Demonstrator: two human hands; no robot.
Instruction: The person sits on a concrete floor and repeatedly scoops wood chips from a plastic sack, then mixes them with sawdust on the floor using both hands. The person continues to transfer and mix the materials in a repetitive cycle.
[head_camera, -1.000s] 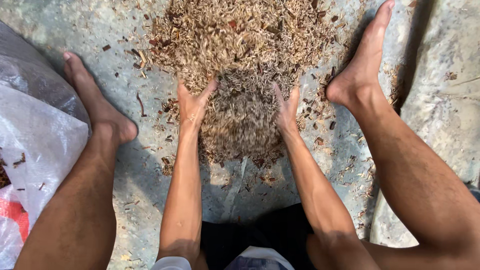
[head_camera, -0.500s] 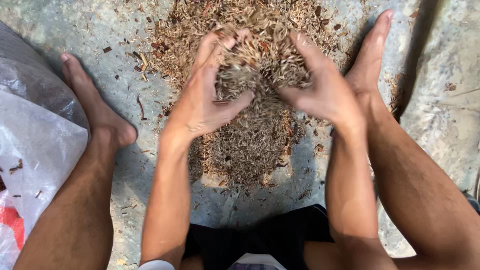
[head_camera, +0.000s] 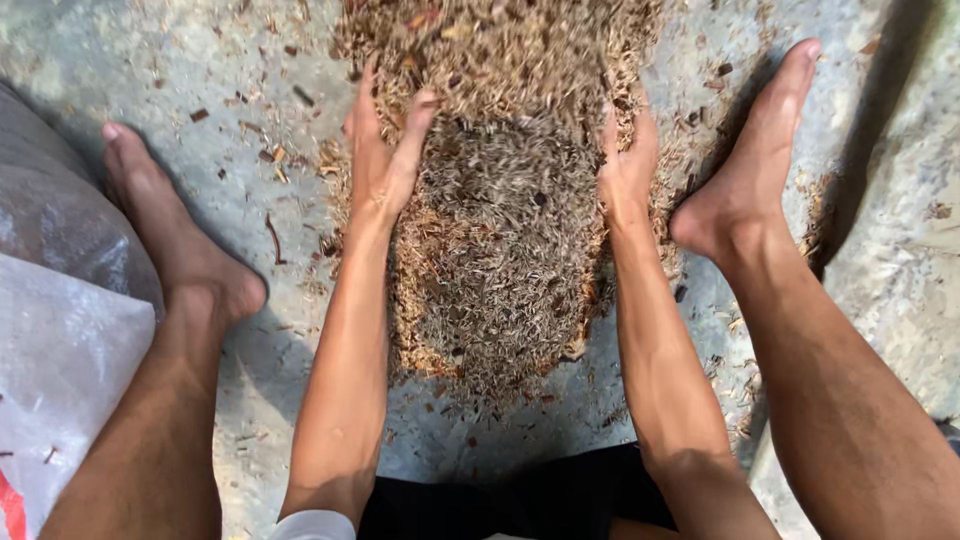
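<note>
A heap of dry brown husks and plant bits (head_camera: 500, 200) lies on the concrete floor between my bare feet. My left hand (head_camera: 385, 150) rests edge-down on the heap's left side, fingers together and stretched forward. My right hand (head_camera: 628, 165) stands the same way on the right side, palm facing inward. Both hands flank a greyer, finer patch of the heap. Neither hand holds anything that I can see.
My left foot (head_camera: 170, 235) and right foot (head_camera: 750, 175) are planted either side of the heap. A translucent white plastic sack (head_camera: 60, 350) lies at the left edge. Loose chips are scattered over the rough concrete floor (head_camera: 250, 80).
Half a second ago both hands were raised with husks cupped between them. Now they are back down on the heap, apart, one on each side.
</note>
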